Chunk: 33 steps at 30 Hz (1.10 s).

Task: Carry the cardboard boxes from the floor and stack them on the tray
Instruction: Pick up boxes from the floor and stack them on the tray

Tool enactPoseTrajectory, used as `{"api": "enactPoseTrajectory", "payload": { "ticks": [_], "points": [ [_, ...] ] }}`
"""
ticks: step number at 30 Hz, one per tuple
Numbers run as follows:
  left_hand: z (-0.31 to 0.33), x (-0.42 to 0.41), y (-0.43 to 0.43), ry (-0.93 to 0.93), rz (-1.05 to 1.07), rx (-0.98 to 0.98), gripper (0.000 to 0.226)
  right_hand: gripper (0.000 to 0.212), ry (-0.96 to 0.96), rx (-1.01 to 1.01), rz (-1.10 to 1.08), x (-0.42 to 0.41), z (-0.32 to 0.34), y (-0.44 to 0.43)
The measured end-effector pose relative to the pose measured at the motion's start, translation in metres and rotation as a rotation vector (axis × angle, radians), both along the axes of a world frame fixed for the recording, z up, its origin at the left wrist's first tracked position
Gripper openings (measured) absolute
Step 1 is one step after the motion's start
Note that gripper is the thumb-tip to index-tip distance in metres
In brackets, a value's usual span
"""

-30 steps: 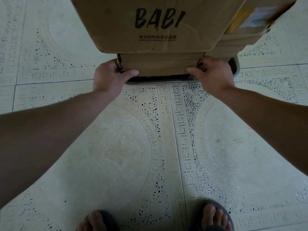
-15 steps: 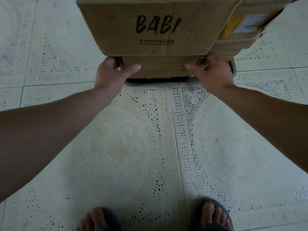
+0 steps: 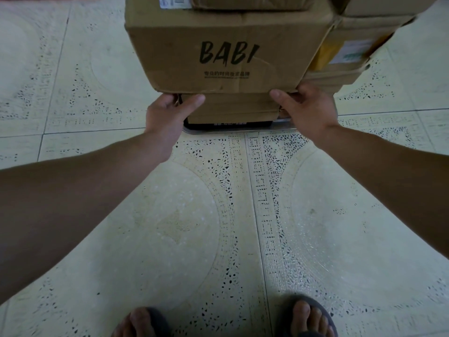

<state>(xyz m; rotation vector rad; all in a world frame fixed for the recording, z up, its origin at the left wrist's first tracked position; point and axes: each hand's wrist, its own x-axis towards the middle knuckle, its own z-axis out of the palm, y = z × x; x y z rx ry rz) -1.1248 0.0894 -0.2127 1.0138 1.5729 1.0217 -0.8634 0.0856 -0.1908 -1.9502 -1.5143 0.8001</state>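
Head cam, wide-angle, facing fwd + down, close over boxes (image 3: 226,32), feet (image 3: 307,316) at bottom

Brand: "BABI" in black brush-style capitals, on the front of the large cardboard box (image 3: 226,54).
Under the brand: a row of small black Chinese characters with a finer line beneath, both too blurred to read.
Barcode label (image 3: 175,1): white sticker at that box's top edge; bars visible, print unreadable.
Side label (image 3: 352,51): white-and-green sticker on the right-hand box (image 3: 359,30); print illegible.
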Motion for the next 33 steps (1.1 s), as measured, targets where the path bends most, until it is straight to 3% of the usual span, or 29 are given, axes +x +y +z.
{"api": "enactPoseTrajectory", "payload": {
  "ticks": [9, 16, 22, 27, 33],
  "points": [
    [0.005, 0.008, -0.002, -0.027, 0.051, 0.02, 0.015, 0.051, -0.045, 0.012, -0.022, 0.002, -0.005, 0.008],
    [0.005, 0.007, 0.0, -0.017, 0.052, 0.019, 0.015, 0.05, -0.101, 0.002, -0.021, -0.002, -0.003, 0.007],
    [0.009, 0.004, -0.004, -0.027, 0.066, 0.004, 0.036, 0.043, -0.122, 0.051, -0.028, 0.0, 0.007, -0.002],
    [0.015, -0.003, -0.006, 0.033, 0.121, -0.046, 0.063, 0.055, -0.131, 0.105, -0.059, 0.0, 0.02, -0.01],
    [0.035, 0.001, -0.025, 0.119, 0.17, -0.08, 0.045, 0.049, -0.087, 0.234, -0.091, -0.002, 0.044, -0.022]
  ]
}}
